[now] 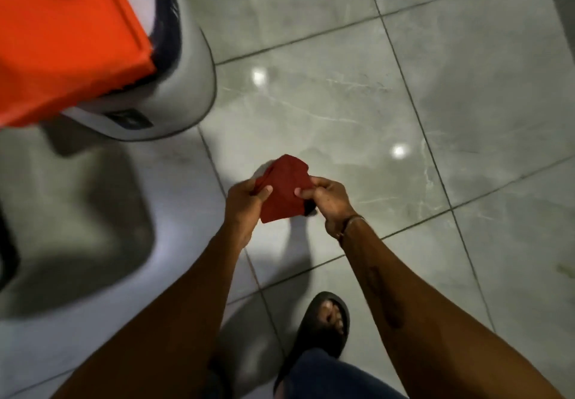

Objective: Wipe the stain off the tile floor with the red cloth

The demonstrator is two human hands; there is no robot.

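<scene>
A dark red cloth (284, 188) is held up in the air above the grey tile floor (357, 103), bunched between both hands. My left hand (245, 204) pinches its left edge and my right hand (329, 201) pinches its right edge, thumbs on top. A small dark bit shows under the cloth by my right hand. A faint yellowish smudge (564, 269) lies on a tile at the far right edge; I cannot tell whether it is the stain.
A white rounded appliance (177, 87) with a bright orange box (68, 34) on top stands at the upper left. My foot in a dark sandal (323, 324) is on the tiles below my hands. Two ceiling lights reflect off the glossy floor.
</scene>
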